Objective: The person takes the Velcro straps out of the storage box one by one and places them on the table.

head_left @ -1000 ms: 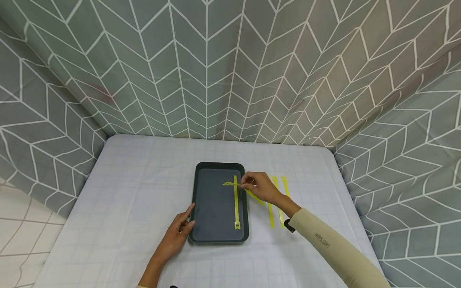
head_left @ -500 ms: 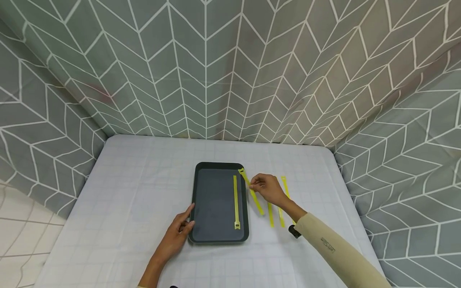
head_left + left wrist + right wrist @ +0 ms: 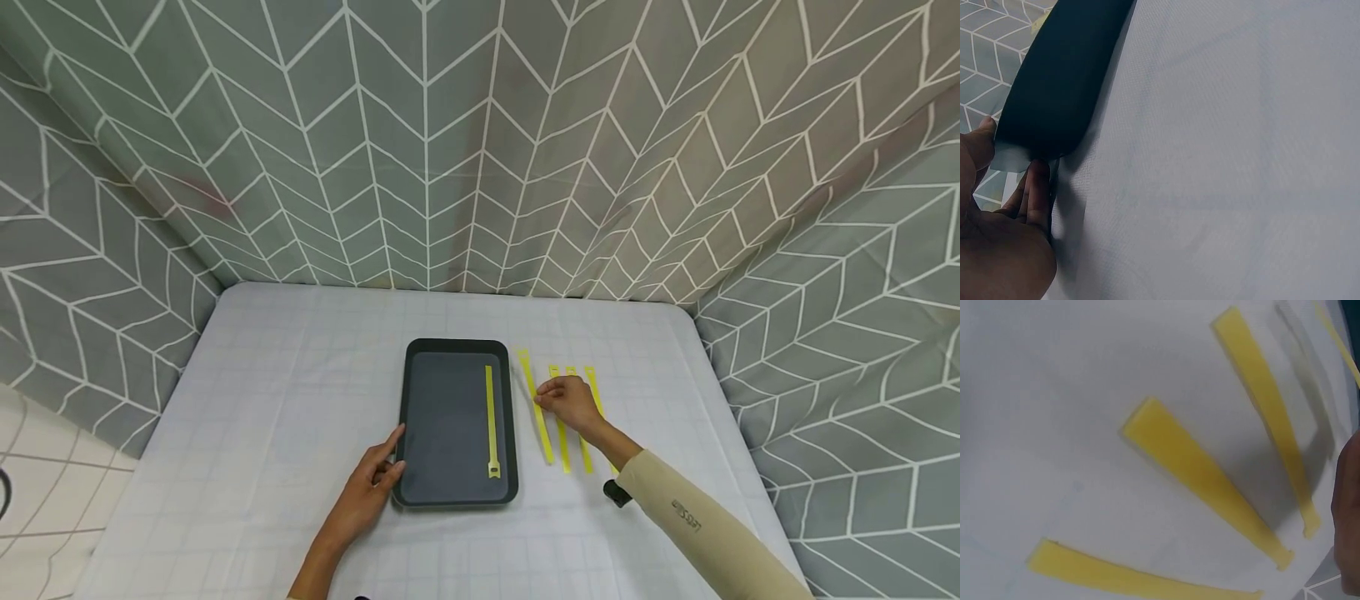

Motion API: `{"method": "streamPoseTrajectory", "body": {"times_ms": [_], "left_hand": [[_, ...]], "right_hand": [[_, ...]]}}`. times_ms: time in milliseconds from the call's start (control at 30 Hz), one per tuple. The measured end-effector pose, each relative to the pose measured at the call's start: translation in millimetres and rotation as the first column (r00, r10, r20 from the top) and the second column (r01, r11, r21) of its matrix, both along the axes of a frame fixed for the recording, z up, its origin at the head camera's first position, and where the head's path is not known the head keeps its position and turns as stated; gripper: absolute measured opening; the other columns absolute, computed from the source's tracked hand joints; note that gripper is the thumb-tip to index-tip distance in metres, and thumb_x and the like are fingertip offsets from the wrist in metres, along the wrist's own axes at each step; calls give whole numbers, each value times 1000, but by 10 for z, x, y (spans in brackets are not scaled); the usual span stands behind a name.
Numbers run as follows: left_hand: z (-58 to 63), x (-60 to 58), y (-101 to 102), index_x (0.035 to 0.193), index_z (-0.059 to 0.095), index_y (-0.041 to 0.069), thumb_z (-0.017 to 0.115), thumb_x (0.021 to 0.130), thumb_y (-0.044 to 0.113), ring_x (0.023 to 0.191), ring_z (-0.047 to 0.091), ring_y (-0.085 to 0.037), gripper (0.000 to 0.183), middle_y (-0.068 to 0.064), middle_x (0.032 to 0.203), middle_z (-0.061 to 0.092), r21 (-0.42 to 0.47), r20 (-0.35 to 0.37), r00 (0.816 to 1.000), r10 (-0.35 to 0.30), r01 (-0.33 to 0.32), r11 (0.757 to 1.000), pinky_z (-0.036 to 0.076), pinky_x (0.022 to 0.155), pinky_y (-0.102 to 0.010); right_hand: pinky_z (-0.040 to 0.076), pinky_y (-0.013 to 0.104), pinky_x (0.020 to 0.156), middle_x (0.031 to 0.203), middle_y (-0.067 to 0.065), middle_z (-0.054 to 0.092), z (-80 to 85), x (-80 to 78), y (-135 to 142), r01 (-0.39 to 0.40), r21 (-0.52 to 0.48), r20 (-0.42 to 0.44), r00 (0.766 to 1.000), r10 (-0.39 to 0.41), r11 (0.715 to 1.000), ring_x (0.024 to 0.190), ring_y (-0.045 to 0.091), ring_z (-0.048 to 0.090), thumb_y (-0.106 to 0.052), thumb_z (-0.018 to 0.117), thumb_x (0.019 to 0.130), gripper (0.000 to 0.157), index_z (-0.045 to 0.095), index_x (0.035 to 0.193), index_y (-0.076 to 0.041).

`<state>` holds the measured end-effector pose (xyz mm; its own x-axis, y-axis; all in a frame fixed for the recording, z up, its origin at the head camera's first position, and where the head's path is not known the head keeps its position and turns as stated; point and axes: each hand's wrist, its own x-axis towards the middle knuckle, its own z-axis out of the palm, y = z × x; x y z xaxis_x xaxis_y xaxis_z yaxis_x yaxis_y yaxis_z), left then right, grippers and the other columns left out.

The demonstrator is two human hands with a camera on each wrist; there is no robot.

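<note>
My left hand [image 3: 369,483] grips the near-left edge of a dark grey tray [image 3: 446,425], thumb and fingers at its rim in the left wrist view. Inside the tray, along its right side, lies one yellow hook-and-loop cable tie [image 3: 492,425] with its slotted head toward me. Just right of the tray, my right hand [image 3: 570,402] pinches another yellow cable tie [image 3: 543,433], slotted end pointing away; a shadow falls beside it on the cloth. The right wrist view shows only part of this hand [image 3: 1347,512] at its right edge.
Several more yellow cable ties [image 3: 1185,465] lie side by side on the white cloth [image 3: 300,375], partly under my right hand and forearm. Patterned grey curtains [image 3: 427,167] stand behind and beside the table. Tiled floor [image 3: 60,492] shows at left.
My right hand has drawn back rightward from over the tray. The held cable tie has swung from lying crosswise over the tray to running lengthwise beside it. My left hand stays put.
</note>
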<state>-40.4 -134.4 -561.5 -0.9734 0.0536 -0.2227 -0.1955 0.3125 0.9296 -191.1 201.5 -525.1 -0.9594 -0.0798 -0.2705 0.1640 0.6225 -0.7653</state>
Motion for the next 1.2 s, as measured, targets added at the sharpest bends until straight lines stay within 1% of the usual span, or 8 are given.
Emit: {"method": "streamPoseTrajectory", "body": {"times_ms": [167, 400, 633, 800, 933, 1200], "left_hand": [[-3, 4, 4, 157, 37, 26, 59, 103, 24, 96, 50, -12, 58, -12, 138, 50, 3, 0, 1000, -1, 1, 1000, 44, 89, -26], [-11, 15, 8, 157, 37, 25, 59, 103, 24, 94, 50, -11, 58, -12, 136, 51, 0, -7, 1000, 0, 0, 1000, 43, 88, -26], [2, 32, 7, 157, 36, 25, 59, 103, 21, 95, 49, -11, 59, -11, 137, 50, 35, 6, 1000, 5, -5, 999, 43, 86, -24], [9, 33, 10, 157, 36, 26, 58, 103, 21, 95, 48, -12, 59, -11, 136, 50, 39, 11, 1000, 2, -3, 999, 43, 86, -24], [10, 31, 11, 157, 36, 25, 58, 103, 24, 96, 48, -12, 59, -11, 137, 50, 33, 2, 1000, -8, 8, 999, 43, 87, -25], [13, 9, 13, 157, 36, 24, 59, 103, 24, 94, 49, -12, 59, -12, 139, 50, 22, 10, 1000, -6, 6, 1000, 43, 85, -24]], "right_hand": [[51, 24, 59, 81, 10, 75, -51, 34, 4, 27, 25, -2, 1000, -27, 999, 70, 17, 70, -5, 76, 87, 10, 74, 93, 2], [53, 23, 60, 82, 12, 75, -77, 75, -2, 85, 47, 5, 996, -85, 995, 68, 17, 71, -4, 78, 85, 10, 75, 92, 3], [51, 22, 57, 75, 10, 75, -122, 118, 8, 97, 110, -52, 994, -92, 989, 62, 14, 70, -5, 80, 82, 8, 76, 86, 1], [53, 24, 58, 76, 11, 75, -118, 146, 2, 91, 134, -72, 994, -82, 987, 63, 17, 71, -4, 80, 82, 6, 77, 86, 1], [53, 26, 58, 76, 9, 75, -123, 155, -2, 84, 176, -74, 995, -72, 981, 62, 14, 70, -5, 80, 82, 6, 77, 85, -1], [48, 25, 52, 68, 4, 72, -94, 146, -13, 17, 247, -129, 991, 16, 969, 56, 10, 64, -5, 79, 82, 5, 75, 79, -3]]}}
